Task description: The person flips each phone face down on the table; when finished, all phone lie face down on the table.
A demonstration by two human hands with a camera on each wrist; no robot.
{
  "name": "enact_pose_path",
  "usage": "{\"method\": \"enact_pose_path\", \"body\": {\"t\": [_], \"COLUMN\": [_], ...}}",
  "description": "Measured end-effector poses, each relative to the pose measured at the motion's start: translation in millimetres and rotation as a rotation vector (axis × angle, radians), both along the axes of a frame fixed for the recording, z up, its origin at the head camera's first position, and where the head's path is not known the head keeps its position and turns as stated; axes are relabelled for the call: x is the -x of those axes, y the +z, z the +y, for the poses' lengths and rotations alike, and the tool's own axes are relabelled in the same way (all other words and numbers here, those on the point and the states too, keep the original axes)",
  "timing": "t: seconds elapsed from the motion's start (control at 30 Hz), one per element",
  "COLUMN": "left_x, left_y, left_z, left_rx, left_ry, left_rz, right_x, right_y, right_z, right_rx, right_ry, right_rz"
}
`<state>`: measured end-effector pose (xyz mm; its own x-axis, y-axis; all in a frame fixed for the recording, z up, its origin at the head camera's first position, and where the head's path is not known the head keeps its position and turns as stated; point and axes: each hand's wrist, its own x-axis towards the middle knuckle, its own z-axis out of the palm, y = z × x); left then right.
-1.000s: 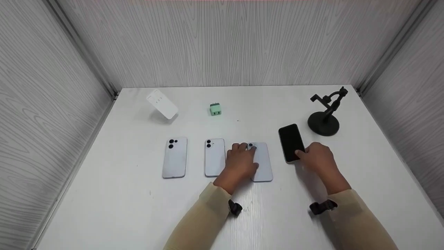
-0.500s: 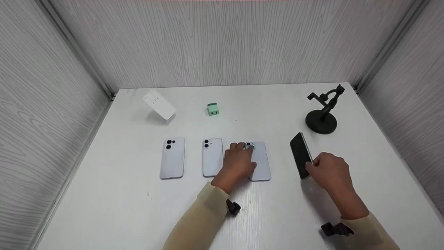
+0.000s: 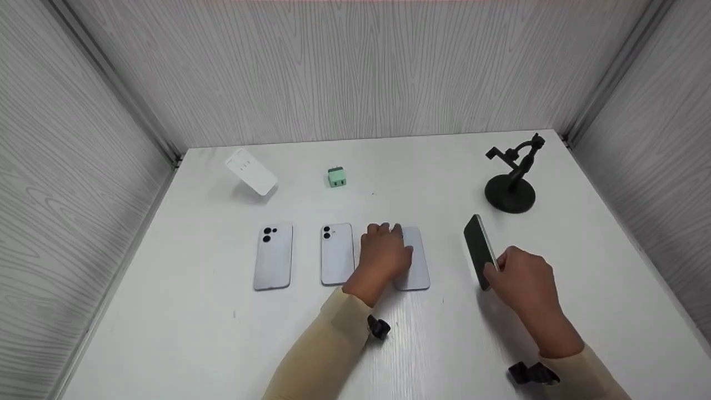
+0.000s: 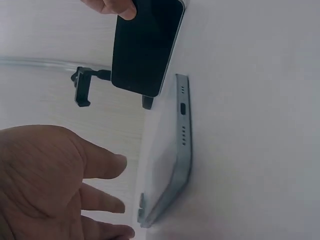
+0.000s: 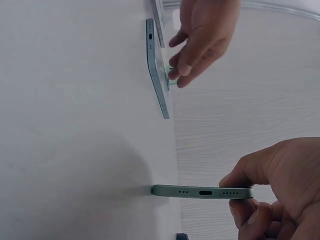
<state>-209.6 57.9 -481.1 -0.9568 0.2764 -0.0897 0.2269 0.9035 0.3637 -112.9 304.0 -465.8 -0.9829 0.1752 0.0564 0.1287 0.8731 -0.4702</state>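
My right hand (image 3: pixel 525 278) pinches a dark-screened phone (image 3: pixel 479 253) by its long edge, thumb on the screen side. The right wrist view has this phone (image 5: pixel 202 192) end-on, tilted up on its long edge; I cannot tell whether the lower edge touches the table. My left hand (image 3: pixel 385 253) hovers over a pale phone (image 3: pixel 416 264) lying face down, partly covering its camera end. In the left wrist view the fingers of that left hand (image 4: pixel 45 185) are spread, slightly bent and apart from the phone (image 4: pixel 184 130).
Two more pale phones, one in the middle (image 3: pixel 336 258) and one at left (image 3: pixel 273 258), lie face down in the same row. Behind them are a white propped panel (image 3: pixel 251 171) and a green charger plug (image 3: pixel 336 177). A black phone stand (image 3: pixel 510 193) rises at back right.
My right hand has drawn the dark-screened phone rightward and nearer, tilting it from near flat onto its edge. My left hand has shifted slightly over the pale phone, covering more of its camera.
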Motion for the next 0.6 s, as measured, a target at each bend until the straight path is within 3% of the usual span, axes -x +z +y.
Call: {"method": "enact_pose_path", "body": {"t": [0.13, 0.27, 0.4, 0.6], "left_x": [7.2, 14.6, 22.8, 29.4], "left_y": [17.8, 31.0, 33.7, 26.3], "left_z": [25, 56, 84, 112], "left_rx": [-0.056, -0.152, -0.178, -0.167], "left_ry": [0.008, -0.005, -0.002, -0.004], "left_rz": [0.03, 0.003, -0.019, -0.039], "right_x": [-0.6, -0.3, 2.6, 0.4], "right_y": [-0.8, -1.8, -2.3, -2.3], "right_z": [-1, -1, -4, -6], "right_rx": [0.007, 0.013, 0.017, 0.023], "right_ry": [-0.009, -0.021, -0.017, -0.013], "right_rz": [-0.007, -0.02, -0.012, -0.002]}}
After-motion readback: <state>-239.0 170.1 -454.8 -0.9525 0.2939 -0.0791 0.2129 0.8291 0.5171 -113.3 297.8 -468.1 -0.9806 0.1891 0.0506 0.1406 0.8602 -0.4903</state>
